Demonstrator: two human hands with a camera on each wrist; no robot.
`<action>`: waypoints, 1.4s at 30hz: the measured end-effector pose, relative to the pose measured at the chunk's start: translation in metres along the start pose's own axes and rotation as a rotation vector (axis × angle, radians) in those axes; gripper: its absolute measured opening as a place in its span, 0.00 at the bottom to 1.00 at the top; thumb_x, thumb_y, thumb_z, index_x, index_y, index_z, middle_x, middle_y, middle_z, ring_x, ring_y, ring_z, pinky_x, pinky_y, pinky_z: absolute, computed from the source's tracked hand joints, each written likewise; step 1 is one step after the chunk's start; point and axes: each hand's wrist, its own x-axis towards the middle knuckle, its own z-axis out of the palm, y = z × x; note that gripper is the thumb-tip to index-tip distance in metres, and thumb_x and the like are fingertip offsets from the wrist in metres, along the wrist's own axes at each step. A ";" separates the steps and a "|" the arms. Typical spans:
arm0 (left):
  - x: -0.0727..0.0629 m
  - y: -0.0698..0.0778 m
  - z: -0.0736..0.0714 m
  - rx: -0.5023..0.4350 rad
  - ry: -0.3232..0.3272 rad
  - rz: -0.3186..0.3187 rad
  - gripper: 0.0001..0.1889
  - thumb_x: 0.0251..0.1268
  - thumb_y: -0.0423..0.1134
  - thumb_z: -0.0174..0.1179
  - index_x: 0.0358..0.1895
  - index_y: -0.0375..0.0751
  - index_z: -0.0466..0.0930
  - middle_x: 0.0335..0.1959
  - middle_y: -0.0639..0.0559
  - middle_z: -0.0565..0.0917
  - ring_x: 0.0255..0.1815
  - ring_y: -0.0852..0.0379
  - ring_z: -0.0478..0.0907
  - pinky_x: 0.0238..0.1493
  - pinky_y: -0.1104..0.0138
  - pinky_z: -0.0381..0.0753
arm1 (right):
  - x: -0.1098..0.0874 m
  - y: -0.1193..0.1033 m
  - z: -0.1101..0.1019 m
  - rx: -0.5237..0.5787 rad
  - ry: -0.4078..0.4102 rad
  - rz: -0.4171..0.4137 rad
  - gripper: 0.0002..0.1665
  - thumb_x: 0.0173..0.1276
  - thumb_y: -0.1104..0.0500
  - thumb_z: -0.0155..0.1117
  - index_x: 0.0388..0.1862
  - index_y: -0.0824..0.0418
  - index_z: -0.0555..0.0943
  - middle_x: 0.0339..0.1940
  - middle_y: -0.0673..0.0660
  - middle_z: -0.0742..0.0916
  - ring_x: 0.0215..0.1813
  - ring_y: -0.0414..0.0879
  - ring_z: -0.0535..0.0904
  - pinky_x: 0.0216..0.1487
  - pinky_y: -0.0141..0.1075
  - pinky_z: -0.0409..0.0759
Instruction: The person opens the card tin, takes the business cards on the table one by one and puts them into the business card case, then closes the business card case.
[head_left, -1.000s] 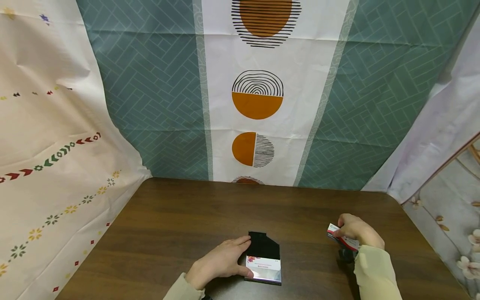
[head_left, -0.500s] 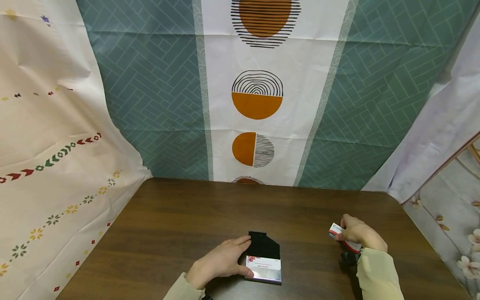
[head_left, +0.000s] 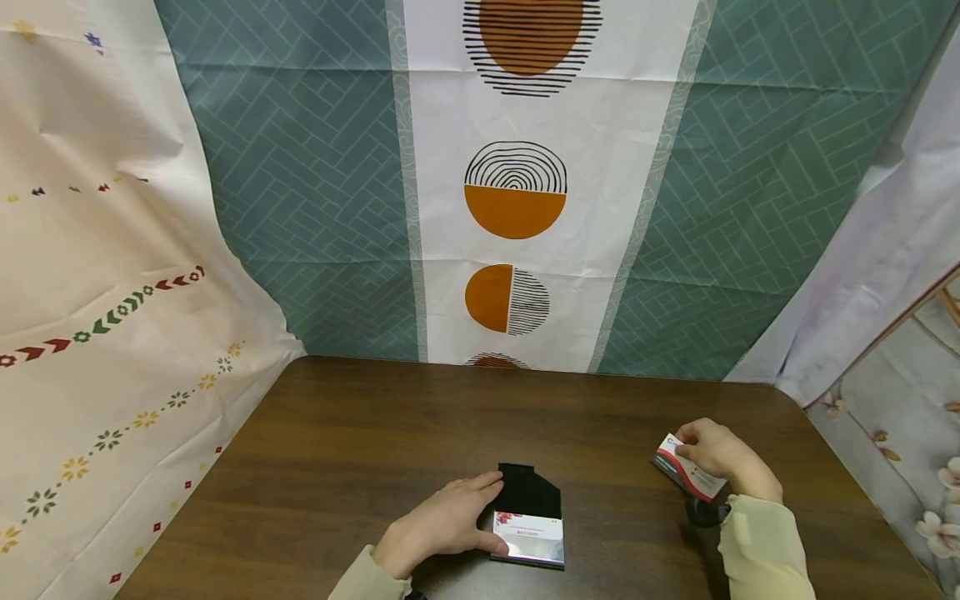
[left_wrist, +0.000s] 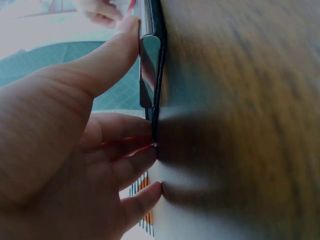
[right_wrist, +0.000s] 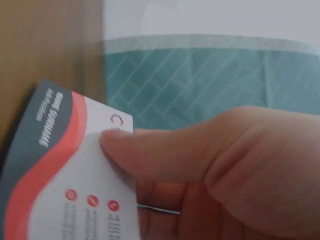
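Observation:
A black business card case lies with its flap spread back on the brown table. In its metal-edged tray is a white card with a pink print in one corner. My left hand rests beside it, thumb pressing on the tray and fairly straight fingertips at the flap's left edge; the left wrist view shows the case edge-on. Over on the right, my right hand pinches a white, red and dark grey business card, thumb on its printed face. Whether more cards lie behind it I cannot tell.
The brown wooden table runs back to a green and white patterned curtain. A cream printed cloth hangs at the left, and a pale floral cloth at the right.
My right hand has moved slightly to the right and away from me, tilting the business card so more of its face shows. The left hand and the case have stayed put.

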 end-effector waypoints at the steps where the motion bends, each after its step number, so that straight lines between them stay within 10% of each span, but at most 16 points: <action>1: 0.000 0.000 0.000 0.000 0.000 -0.001 0.47 0.54 0.67 0.64 0.71 0.38 0.67 0.74 0.49 0.64 0.72 0.53 0.63 0.69 0.57 0.63 | -0.001 -0.003 -0.002 0.007 0.008 -0.016 0.03 0.66 0.66 0.63 0.36 0.66 0.83 0.31 0.57 0.82 0.35 0.51 0.75 0.34 0.43 0.75; 42: 0.000 0.001 0.000 -0.004 0.000 -0.007 0.47 0.53 0.67 0.65 0.71 0.39 0.68 0.74 0.50 0.64 0.71 0.53 0.63 0.69 0.57 0.63 | 0.007 -0.120 0.045 0.151 -0.010 -0.372 0.05 0.67 0.63 0.66 0.30 0.55 0.83 0.24 0.46 0.79 0.28 0.42 0.73 0.26 0.32 0.73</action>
